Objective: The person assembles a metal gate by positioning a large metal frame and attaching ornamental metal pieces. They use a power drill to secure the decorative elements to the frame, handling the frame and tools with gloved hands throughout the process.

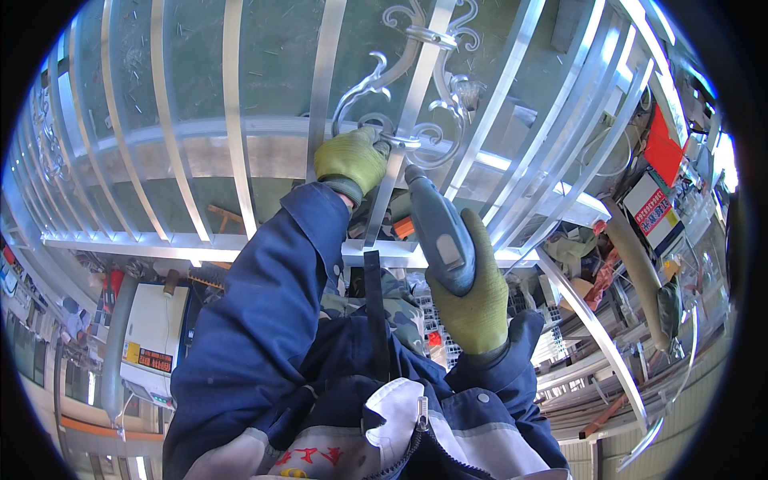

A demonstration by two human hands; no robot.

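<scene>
Silvery metal frame (pixel 234 120) largest, bars running away from person. Scrollwork (pixel 442 76) set along one bar. Grey-blue power tool (pixel 444 240) gripped in right hand (pixel 480 312). Left hand (pixel 350 164) at scrollwork's near end, fingers partly hidden; cannot tell whether gripping. Smallest: collar (pixel 402 144), tool nose just beside. Risks: tilted tool skidding into left hand; weak hold letting scrollwork shift.

- You are using two gloved hands (pixel 348 164).
- You are holding one power tool (pixel 440 232).
- You are facing two metal collars (pixel 432 36).
- You are facing more than six metal bars (pixel 236 120).
- You are wearing one black strap (pixel 374 312).
- You are having one red sheet (pixel 666 148) hanging nearby.
</scene>
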